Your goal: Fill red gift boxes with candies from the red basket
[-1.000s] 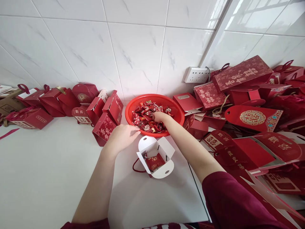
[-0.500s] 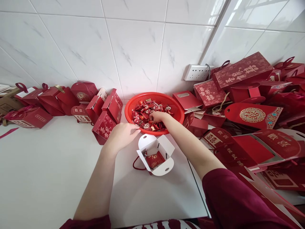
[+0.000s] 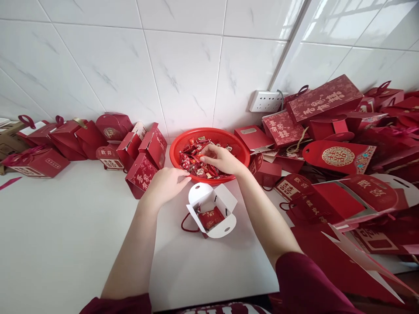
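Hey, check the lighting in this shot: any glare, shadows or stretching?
All in the head view: bright glare on the wall tiles at upper right; a soft shadow on the white table near the open box; the red boxes toward the right edge look stretched, probably by a wide lens.

At your right, 吾家有囍 on a long box (image 3: 324,101), 囍 on a red flap (image 3: 338,157), 歡喜 on an arched lid (image 3: 369,192), at left 吾家有 on a patterned box (image 3: 140,176)

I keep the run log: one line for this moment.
left hand: at basket rim; right hand: over wrapped pieces; box: open, packet inside
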`<state>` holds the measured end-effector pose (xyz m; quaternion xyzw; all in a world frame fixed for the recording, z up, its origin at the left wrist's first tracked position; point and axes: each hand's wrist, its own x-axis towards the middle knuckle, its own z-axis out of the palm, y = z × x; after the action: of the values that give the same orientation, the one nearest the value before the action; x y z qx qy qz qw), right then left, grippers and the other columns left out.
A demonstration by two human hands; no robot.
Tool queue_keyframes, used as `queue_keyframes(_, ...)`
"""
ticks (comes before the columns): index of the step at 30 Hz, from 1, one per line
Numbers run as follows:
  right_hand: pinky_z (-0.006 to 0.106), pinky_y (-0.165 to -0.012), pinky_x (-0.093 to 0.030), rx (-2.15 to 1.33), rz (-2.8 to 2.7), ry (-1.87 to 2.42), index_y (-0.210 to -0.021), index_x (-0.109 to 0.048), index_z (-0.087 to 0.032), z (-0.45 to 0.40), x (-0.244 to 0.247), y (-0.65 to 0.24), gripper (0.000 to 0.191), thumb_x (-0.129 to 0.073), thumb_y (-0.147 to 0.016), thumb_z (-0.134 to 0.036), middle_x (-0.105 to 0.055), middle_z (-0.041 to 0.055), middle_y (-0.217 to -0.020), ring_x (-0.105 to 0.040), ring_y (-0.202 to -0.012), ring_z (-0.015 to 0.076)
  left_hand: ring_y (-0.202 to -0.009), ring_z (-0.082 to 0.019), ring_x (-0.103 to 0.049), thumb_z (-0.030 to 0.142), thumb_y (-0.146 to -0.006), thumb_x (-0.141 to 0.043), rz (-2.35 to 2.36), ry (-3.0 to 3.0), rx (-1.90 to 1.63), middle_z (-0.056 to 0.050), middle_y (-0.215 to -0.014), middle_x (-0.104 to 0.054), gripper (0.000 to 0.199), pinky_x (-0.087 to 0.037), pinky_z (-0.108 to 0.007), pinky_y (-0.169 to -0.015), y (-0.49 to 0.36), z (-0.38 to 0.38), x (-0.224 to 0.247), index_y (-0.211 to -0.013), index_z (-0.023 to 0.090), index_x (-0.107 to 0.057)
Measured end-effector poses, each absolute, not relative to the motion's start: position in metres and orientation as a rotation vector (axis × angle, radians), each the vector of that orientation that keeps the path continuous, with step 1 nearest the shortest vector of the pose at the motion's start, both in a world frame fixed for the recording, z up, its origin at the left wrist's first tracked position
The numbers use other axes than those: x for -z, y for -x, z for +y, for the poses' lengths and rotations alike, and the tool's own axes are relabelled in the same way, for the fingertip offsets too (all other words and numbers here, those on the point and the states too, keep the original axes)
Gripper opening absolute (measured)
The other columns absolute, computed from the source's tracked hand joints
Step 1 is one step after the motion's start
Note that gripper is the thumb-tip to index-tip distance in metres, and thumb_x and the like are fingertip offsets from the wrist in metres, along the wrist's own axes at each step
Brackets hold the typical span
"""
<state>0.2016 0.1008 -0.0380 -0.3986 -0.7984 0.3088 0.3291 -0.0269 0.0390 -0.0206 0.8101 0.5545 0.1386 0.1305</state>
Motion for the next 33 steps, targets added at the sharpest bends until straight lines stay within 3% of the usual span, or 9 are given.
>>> queue_keyframes(4, 0.031, -0.083, -0.052, -1.048, -2.067, 0.845, -0.105, -0.063, -0.02, 0.046, 0.029, -0.212, 0.026, -0.056, -0.095, -0.043, -0.069, 0.0036, -0.102, -0.065, -0.091, 0.0187, -0.095, -0.026, -0.071, 0.039, -0.093, -0.049, 1.588, -2.372, -0.403, -0.001, -0.103, -0.077, 0.033, -0.051, -0.034, -0.084, 0.027, 0.039, 0.019, -0.109, 0.03, -0.076)
queue_keyframes(13, 0.031, -0.084, -0.051, -0.774, -1.82, 1.057, -0.103, -0.065, -0.022, -0.013, 0.061, -0.238, 0.028, -0.05, -0.098, -0.045, -0.069, 0.0057, -0.107, -0.064, -0.097, 0.0203, -0.109, -0.021, -0.067, 0.028, -0.093, -0.044, 1.46, -2.256, -0.565, 0.0, -0.118, -0.072, 0.034, -0.05, -0.031, -0.097, 0.033, 0.014, 0.024, -0.112, 0.026, -0.072)
queue_keyframes(16, 0.035, -0.091, -0.051, -0.749, -1.614, 1.012, -0.108, -0.061, -0.024, -0.026, 0.088, -0.244, 0.029, -0.049, -0.099, -0.049, -0.065, 0.0075, -0.118, -0.063, -0.106, 0.022, -0.105, -0.021, -0.068, 0.039, -0.095, -0.046, 1.432, -2.106, -0.681, -0.003, -0.112, -0.074, 0.03, -0.051, -0.032, -0.095, 0.038, -0.001, 0.041, -0.105, 0.023, -0.069)
queue_keyframes(19, 0.04, -0.099, -0.049, -0.812, -1.525, 0.886, -0.129, -0.051, -0.026, -0.033, 0.112, -0.246, 0.047, -0.045, -0.097, -0.06, -0.053, 0.0112, -0.138, -0.056, -0.122, 0.0257, -0.1, -0.022, -0.07, 0.057, -0.097, -0.036, 1.33, -1.846, -0.789, -0.01, -0.109, -0.073, 0.049, -0.054, -0.033, -0.09, 0.038, -0.012, 0.068, -0.106, 0.017, -0.064)
queue_keyframes(23, 0.048, -0.115, -0.035, -0.971, -1.663, 0.741, -0.151, -0.026, -0.028, -0.04, 0.128, -0.245, 0.082, -0.035, -0.088, -0.08, -0.034, 0.0124, -0.158, -0.036, -0.144, 0.0298, -0.115, -0.024, -0.064, 0.071, -0.092, -0.034, 1.103, -1.656, -0.925, -0.015, -0.132, -0.062, 0.074, -0.051, -0.036, -0.097, 0.026, -0.023, 0.107, -0.142, 0.016, -0.04)
queue_keyframes(25, 0.048, -0.117, -0.031, -1.044, -1.722, 0.697, -0.154, -0.019, -0.029, -0.044, 0.13, -0.244, 0.091, -0.037, -0.084, -0.084, -0.033, 0.0122, -0.159, -0.032, -0.146, 0.03, -0.115, -0.025, -0.063, 0.071, -0.09, -0.041, 1.097, -1.614, -1.021, -0.014, -0.129, -0.063, 0.085, -0.05, -0.038, -0.099, 0.015, -0.029, 0.122, -0.153, 0.018, -0.019)
queue_keyframes(27, 0.048, -0.118, -0.03, -1.093, -1.766, 0.659, -0.155, -0.02, -0.03, -0.047, 0.13, -0.241, 0.094, -0.045, -0.081, -0.083, -0.034, 0.0123, -0.158, -0.032, -0.146, 0.0302, -0.112, -0.025, -0.064, 0.071, -0.09, -0.043, 1.123, -1.58, -1.072, -0.012, -0.122, -0.066, 0.09, -0.051, -0.039, -0.097, 0.005, -0.034, 0.131, -0.156, 0.02, -0.009)
queue_keyframes(30, 0.048, -0.119, -0.029, -1.136, -1.83, 0.626, -0.153, -0.027, -0.029, -0.049, 0.132, -0.239, 0.094, -0.059, -0.079, -0.076, -0.038, 0.0131, -0.156, -0.035, -0.145, 0.031, -0.111, -0.026, -0.064, 0.071, -0.089, -0.044, 1.107, -1.518, -1.135, -0.011, -0.12, -0.066, 0.089, -0.052, -0.039, -0.094, -0.003, -0.038, 0.138, -0.155, 0.021, -0.012)
queue_keyframes(33, 0.05, -0.119, -0.029, -1.137, -1.865, 0.63, -0.152, -0.03, -0.028, -0.049, 0.135, -0.237, 0.092, -0.07, -0.078, -0.066, -0.045, 0.0137, -0.151, -0.04, -0.141, 0.0312, -0.115, -0.027, -0.062, 0.067, -0.087, -0.054, 1.026, -1.485, -1.231, -0.012, -0.123, -0.064, 0.079, -0.051, -0.038, -0.097, -0.004, -0.035, 0.143, -0.147, 0.02, -0.032)
